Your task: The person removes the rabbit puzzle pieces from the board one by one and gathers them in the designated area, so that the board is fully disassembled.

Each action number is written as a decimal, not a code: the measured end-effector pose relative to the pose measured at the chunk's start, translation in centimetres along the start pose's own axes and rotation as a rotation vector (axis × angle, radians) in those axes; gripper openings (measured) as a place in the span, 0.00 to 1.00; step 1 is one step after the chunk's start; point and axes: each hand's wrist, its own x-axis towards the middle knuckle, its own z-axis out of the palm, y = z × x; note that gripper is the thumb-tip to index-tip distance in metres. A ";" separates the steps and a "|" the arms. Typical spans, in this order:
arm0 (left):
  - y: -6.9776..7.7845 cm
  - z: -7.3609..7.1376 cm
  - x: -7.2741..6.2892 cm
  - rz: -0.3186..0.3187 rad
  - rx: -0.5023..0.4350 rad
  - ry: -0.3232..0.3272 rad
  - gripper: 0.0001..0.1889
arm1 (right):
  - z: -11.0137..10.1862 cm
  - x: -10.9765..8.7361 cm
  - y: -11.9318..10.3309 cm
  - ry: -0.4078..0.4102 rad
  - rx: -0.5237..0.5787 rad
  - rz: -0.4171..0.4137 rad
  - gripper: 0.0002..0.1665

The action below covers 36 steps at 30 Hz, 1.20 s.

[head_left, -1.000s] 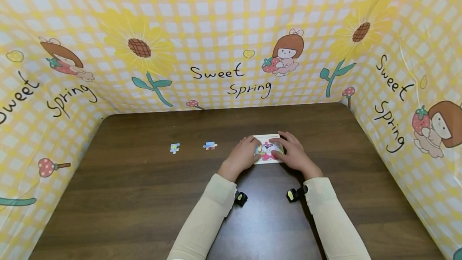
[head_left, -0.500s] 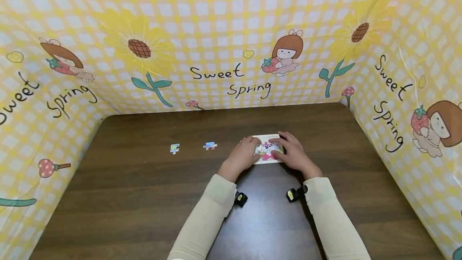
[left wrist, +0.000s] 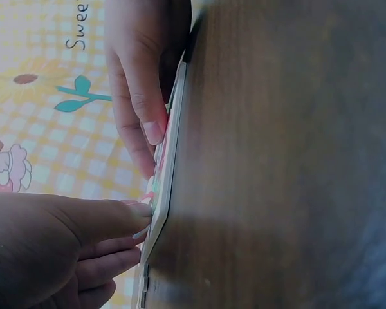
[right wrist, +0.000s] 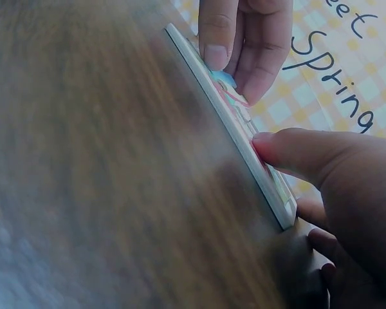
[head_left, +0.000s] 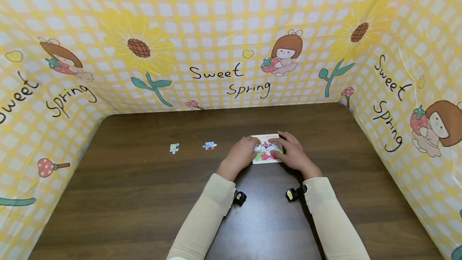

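Observation:
A jigsaw puzzle (head_left: 266,156) with a pink cartoon animal lies in a white-rimmed tray (head_left: 268,136) flat on the table. My left hand (head_left: 239,156) is at the tray's left side, pinching a puzzle piece (right wrist: 223,78) with a blue part between thumb and finger, right at the puzzle's surface. Its lower part is hidden by the fingers. From the right, my right hand (head_left: 295,155) holds the tray; its thumb (right wrist: 265,147) presses on the puzzle, the index finger lies over the picture, and other fingers are by the right edge.
Two loose puzzle pieces, one (head_left: 174,148) farther left and one (head_left: 209,145) nearer the left hand, lie on the brown wooden table (head_left: 119,196). A yellow checked cloth (head_left: 216,43) stands around the back and sides. Black straps with small cameras sit on both wrists.
My left hand has shifted slightly left, and a green patch at the puzzle's lower left now shows. My right hand and the two loose pieces stay where they were.

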 end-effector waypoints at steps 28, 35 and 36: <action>-0.2 -0.6 0.2 0.075 0.101 0.030 0.15 | 0.0 -0.1 -0.1 0.000 0.000 -0.001 0.25; -0.3 -0.5 0.2 0.086 0.082 0.043 0.14 | 0.0 -0.1 -0.1 0.000 0.000 0.001 0.25; -0.3 -0.5 0.2 0.086 0.078 0.044 0.14 | -0.1 -0.1 -0.1 -0.003 -0.001 0.004 0.25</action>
